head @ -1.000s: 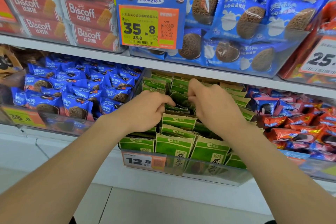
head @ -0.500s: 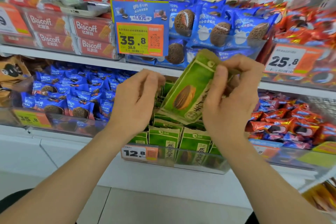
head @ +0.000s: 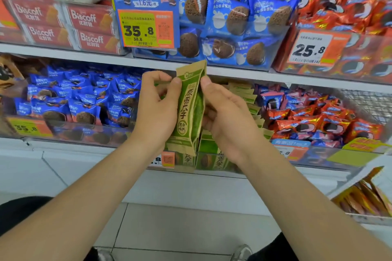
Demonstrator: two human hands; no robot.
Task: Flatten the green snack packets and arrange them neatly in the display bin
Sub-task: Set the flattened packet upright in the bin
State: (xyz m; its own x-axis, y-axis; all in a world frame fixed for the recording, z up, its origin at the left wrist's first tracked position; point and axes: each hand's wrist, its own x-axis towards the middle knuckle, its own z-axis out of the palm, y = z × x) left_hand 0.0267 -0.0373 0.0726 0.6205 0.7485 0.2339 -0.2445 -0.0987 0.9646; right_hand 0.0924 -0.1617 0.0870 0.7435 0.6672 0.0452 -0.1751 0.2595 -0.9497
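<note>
One green snack packet [head: 188,108] with brown edges and dark lettering stands upright between my hands, lifted in front of the shelf. My left hand [head: 158,110] grips its left edge, thumb on the front near the top. My right hand [head: 227,116] grips its right edge, fingers curled behind it. Behind and below the hands, the clear display bin [head: 214,163] holds several more green packets [head: 244,95], largely hidden by my hands and the raised packet.
Left of the bin lies a bin of blue cookie packs [head: 84,99]; red and blue packs [head: 314,116] fill the bin on its right. The upper shelf [head: 63,53] carries Biscoff boxes, blue cake packs and price tags. Orange packets [head: 364,197] sit low right.
The packet was pulled up out of the bin, then turned from tilted to upright. Both hands rose with it and now hold it by its two side edges.
</note>
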